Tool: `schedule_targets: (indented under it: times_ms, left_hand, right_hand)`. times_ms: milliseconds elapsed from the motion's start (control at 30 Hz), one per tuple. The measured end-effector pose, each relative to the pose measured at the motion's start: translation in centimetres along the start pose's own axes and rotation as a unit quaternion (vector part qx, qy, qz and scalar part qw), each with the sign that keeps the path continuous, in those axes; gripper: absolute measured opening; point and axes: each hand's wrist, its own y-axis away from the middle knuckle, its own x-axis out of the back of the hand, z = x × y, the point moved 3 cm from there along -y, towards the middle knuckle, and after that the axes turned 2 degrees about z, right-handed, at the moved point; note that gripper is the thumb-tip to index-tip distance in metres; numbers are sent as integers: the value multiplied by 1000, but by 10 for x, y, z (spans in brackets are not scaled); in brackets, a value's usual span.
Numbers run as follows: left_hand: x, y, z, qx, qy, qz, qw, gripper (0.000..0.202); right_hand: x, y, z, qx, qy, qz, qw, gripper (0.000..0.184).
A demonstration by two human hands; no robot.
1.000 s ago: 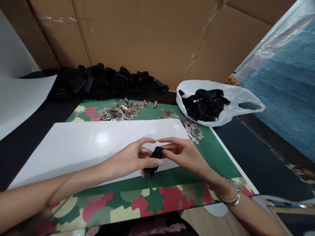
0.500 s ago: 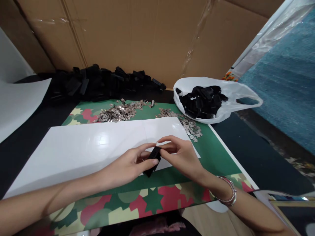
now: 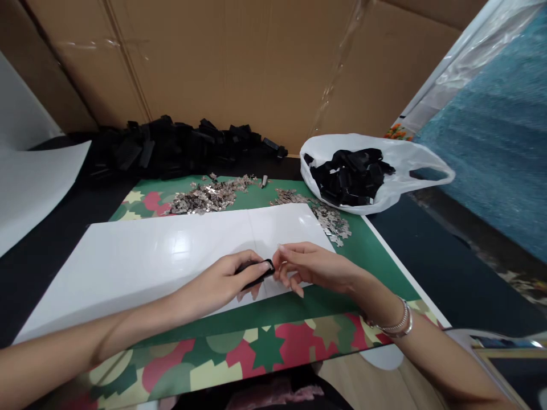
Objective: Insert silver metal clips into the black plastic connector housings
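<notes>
Black block [image 3: 260, 278] clamped in the fingers of the left hand [image 3: 224, 279], I'd brace it level while the right hand [image 3: 316, 265], its pinch unclear to me, meets the near end squarely.

My left hand [image 3: 226, 279] and right hand [image 3: 314, 265], centre of frame: bare, slim-fingered. My forearms [image 3: 128, 324]: bare, slender. My right wrist [image 3: 378, 304], lower right: silver-coloured bracelets [image 3: 408, 324], one finely textured, one smooth and shiny. My clothing [image 3: 329, 393], bottom centre: black, with a crumpled-looking pink area [image 3: 276, 397].
</notes>
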Motion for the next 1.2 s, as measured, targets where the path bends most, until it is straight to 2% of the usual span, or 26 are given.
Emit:
schedule_targets:
  times_ms: [333,533,667,867,1200]
  left_hand:
    - [-3,1,-3,16,20,-30,999,29]
    - [-3,2,-3,11,17,-30,999,26]
    - [-3,4,0,10,36,-53,998,25]
    - [-1,5,4,-1,6,-36,999,25]
    - [-4,6,0,-36,-136,38,989,27]
  right_hand:
    - [-15,-4,2,67,136,-30,988,37]
    - [-14,-5,6,47,100,-35,993,37]
    - [-13,-7,10,39,68,-46,996,35]
    - [-14,-6,7,86,83,3,993,37]
    - [-10,-1,-2,71,230,80,967,32]
